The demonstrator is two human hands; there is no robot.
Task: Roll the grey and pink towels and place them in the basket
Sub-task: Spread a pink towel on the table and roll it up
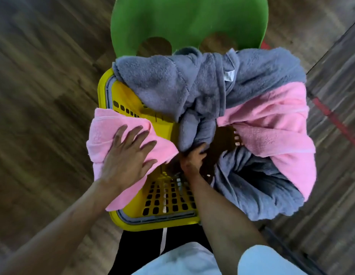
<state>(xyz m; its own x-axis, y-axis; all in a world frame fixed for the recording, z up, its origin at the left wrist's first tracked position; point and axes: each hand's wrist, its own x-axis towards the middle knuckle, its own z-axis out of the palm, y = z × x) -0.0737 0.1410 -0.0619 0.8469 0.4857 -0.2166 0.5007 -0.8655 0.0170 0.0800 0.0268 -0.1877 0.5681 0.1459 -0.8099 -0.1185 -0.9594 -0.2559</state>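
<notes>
Right hand (193, 155) grip closed on grey towel (172, 84) (inside basket (133, 223)); left hand (127, 155) flat, open, on pink towel (101, 132).

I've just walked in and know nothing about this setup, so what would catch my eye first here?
Bright colours: a yellow plastic basket in the middle, with grey towels and pink towels heaped loosely over its rim, none rolled. The left hand lies flat on a pink towel draped over the basket's left edge, while the right hand reaches inside, gripping grey cloth. A green plastic chair stands behind, on wood-look flooring.
</notes>
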